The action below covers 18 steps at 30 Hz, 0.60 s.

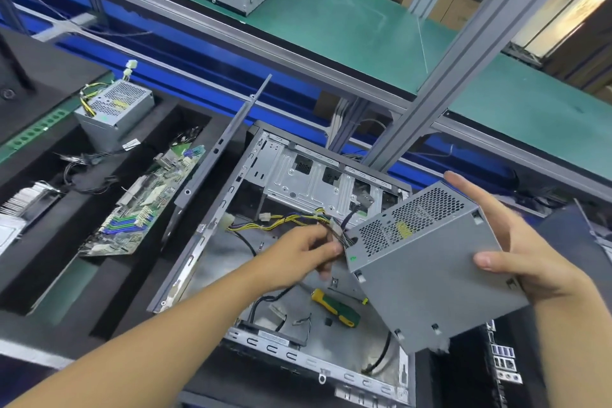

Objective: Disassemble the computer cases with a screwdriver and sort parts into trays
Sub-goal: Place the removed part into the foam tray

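left hand pinches cables whose ends vanish behind the power supply.

Right hand grips a grey perforated metal power supply box, tilted, thumb on its flat face, fingers along the far edge. Left hand pinches the yellow-and-black cable bundle at the box's corner. Below the left fingertips, a green-and-yellow-handled screwdriver lies on the floor of the open silver computer case. Well left of the fingers: a green motherboard in a black foam tray.
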Each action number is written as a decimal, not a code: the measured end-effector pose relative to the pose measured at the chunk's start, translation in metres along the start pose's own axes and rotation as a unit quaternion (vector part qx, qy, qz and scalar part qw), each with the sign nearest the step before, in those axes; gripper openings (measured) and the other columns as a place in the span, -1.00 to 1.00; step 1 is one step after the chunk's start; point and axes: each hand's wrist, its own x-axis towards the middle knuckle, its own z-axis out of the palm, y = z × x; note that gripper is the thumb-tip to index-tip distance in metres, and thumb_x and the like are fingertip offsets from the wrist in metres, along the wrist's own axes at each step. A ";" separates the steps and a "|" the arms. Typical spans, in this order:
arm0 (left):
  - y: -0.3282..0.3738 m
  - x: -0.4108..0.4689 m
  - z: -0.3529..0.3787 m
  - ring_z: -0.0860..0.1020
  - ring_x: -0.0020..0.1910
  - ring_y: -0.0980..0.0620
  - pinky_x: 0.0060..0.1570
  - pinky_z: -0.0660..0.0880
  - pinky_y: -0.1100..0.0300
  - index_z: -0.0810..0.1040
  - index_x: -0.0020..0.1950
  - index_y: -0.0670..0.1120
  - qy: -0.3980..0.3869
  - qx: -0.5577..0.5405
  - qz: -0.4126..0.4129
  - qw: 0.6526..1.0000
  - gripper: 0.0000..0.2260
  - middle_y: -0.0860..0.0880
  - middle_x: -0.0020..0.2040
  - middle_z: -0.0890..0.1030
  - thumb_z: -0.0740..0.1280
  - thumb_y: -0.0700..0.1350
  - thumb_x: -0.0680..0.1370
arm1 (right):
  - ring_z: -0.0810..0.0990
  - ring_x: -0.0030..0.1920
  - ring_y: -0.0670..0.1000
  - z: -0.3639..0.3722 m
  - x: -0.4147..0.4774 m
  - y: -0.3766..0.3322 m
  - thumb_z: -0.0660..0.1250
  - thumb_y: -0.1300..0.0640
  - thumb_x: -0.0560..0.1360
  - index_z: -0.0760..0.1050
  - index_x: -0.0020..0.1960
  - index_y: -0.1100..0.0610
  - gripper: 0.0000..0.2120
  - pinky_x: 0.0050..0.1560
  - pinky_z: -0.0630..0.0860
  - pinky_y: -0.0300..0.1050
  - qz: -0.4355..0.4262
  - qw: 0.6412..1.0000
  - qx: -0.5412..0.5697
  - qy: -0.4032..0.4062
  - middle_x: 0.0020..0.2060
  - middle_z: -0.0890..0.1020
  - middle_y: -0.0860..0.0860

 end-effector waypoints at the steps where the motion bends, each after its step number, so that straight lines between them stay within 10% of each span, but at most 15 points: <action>1: -0.002 -0.002 -0.002 0.45 -0.44 0.12 -0.37 0.41 0.28 0.46 -0.16 -0.18 0.006 -0.027 -0.003 1.000 -0.77 0.08 -0.42 0.47 0.28 -0.09 0.65 | 0.52 0.37 -0.07 -0.001 -0.001 0.001 0.45 0.15 0.24 0.24 0.57 -0.09 -0.07 0.16 0.56 -0.21 0.000 1.000 0.008 0.006 0.43 0.48 -0.13; 11: -0.002 -0.012 -0.035 0.26 -0.56 0.13 -0.46 0.21 0.20 0.56 -0.35 0.03 -0.005 0.167 -0.110 0.980 -0.55 0.09 -0.55 0.29 0.18 0.21 0.64 | 0.56 0.34 0.12 -0.012 -0.003 0.018 0.48 0.10 0.21 0.24 0.57 -0.18 -0.04 0.10 0.62 0.04 -0.002 0.996 0.023 0.081 0.50 0.41 0.02; 15: -0.010 -0.013 -0.047 0.42 -0.50 0.12 -0.46 0.30 0.25 0.50 -0.45 -0.07 -0.004 0.311 -0.239 0.920 -0.57 0.01 -0.50 0.51 0.22 0.01 0.61 | 0.56 0.33 0.15 -0.017 -0.003 0.024 0.47 0.10 0.24 0.22 0.58 -0.17 -0.05 0.11 0.62 0.15 0.000 0.992 0.023 0.120 0.50 0.41 0.03; 18: -0.018 -0.021 -0.046 0.57 -0.12 -0.01 -0.13 0.47 0.22 0.64 -0.07 -0.14 -0.115 0.440 -0.333 0.826 -0.64 -0.16 -0.01 0.66 0.16 0.05 0.65 | 0.61 0.26 0.17 -0.023 -0.006 0.027 0.44 0.11 0.25 0.21 0.58 -0.17 -0.06 0.06 0.63 0.20 -0.007 0.991 0.048 0.126 0.46 0.46 0.10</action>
